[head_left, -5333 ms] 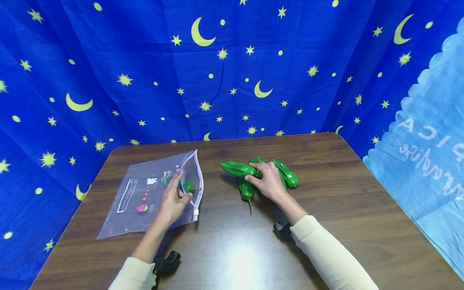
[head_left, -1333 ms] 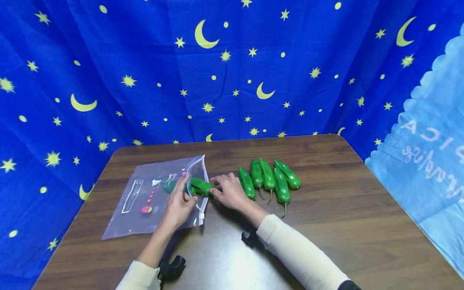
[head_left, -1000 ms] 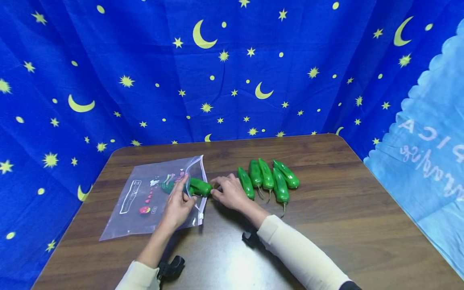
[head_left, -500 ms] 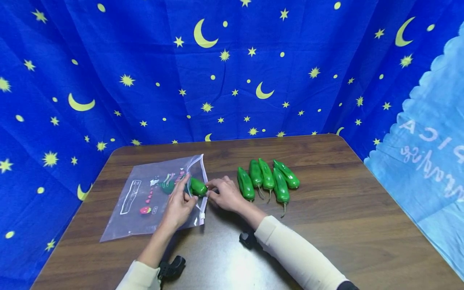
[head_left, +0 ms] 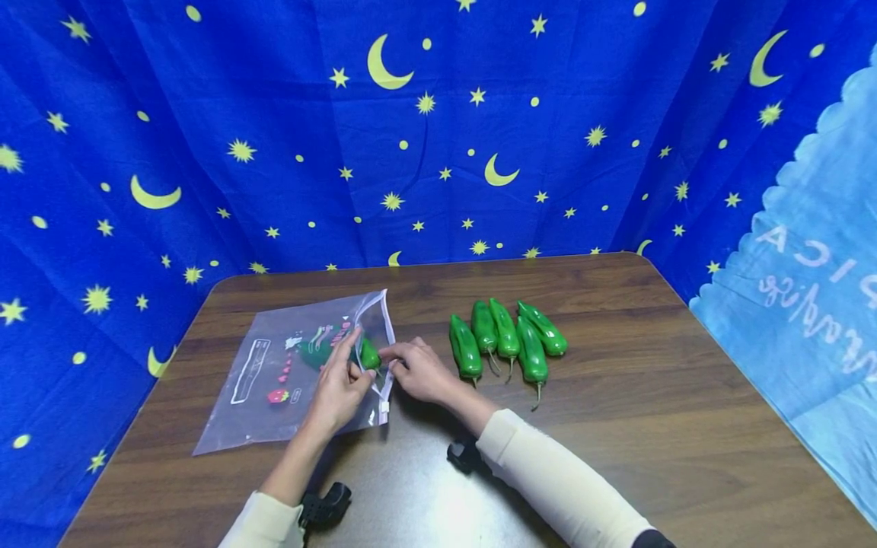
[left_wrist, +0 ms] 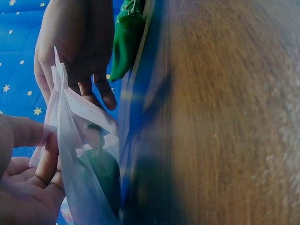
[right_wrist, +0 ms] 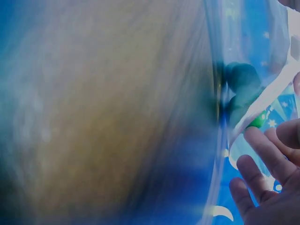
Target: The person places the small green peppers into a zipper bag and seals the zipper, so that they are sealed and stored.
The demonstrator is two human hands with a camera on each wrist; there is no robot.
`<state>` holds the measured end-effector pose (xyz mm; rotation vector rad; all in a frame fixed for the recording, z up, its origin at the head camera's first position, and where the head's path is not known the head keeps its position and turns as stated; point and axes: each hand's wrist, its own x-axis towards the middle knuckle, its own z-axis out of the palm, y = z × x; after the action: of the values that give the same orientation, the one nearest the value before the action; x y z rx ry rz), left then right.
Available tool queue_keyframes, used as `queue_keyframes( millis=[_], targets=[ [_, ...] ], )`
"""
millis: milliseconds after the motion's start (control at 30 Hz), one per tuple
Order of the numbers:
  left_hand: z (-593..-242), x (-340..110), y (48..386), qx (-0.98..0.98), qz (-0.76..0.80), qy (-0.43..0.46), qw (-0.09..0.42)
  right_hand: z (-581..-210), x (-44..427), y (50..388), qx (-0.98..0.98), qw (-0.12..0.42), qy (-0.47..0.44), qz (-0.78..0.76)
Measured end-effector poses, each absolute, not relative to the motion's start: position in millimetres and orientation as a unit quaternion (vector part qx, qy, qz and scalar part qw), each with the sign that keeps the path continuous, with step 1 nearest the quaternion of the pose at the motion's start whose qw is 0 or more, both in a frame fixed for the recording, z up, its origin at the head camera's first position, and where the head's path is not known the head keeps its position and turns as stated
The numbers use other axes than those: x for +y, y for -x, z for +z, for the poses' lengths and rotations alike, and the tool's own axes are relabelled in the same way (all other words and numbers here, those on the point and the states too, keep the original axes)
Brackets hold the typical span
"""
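Observation:
A clear zip bag [head_left: 236, 422] with pink and white print lies on the left of the table, its mouth facing right. My left hand [head_left: 334, 394] pinches the upper layer of its mouth, thumb and fingers on either side in the left wrist view. Just inside the mouth sits a green pepper [head_left: 370, 354], stem toward the opening. More green shows through the plastic, and in the right wrist view two rounded pepper ends [right_wrist: 243, 78] appear. My right hand [head_left: 423, 373] is at the mouth, its index fingertip by the pepper's stem end, fingers loosely extended in the right wrist view.
Several green peppers [head_left: 466, 348] lie side by side right of my right hand, stems mostly toward me. A white zip slider [head_left: 384, 408] sits at the bag's near corner. A blue star-patterned curtain [head_left: 438, 137] hangs behind the wooden table [head_left: 617, 426].
My right hand has taken a pepper from the pile, carried it left and pushed it into the bag. The left hand keeps its hold on the bag's mouth.

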<state>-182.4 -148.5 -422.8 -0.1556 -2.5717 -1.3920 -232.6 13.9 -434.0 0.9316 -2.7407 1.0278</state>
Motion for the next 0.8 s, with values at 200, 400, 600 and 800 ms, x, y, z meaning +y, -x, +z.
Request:
queue_keyframes(
  millis=[200,400,600,800],
  targets=[
    [-422,-149,183,-0.875,-0.471,0.049,0.100,-435,12,231,-0.887,0.025,-0.311,0.340],
    [-422,-151,183,-0.877,-0.469,0.046,0.097,-433,14,232,-0.894,0.017,-0.295,0.337],
    [-423,-152,183,-0.875,-0.471,0.048,0.100,-430,21,233,-0.893,0.025,-0.292,0.342],
    [-423,-153,184,-0.876,-0.470,0.046,0.102,-429,33,234,-0.890,0.052,-0.293,0.347]
  ],
)
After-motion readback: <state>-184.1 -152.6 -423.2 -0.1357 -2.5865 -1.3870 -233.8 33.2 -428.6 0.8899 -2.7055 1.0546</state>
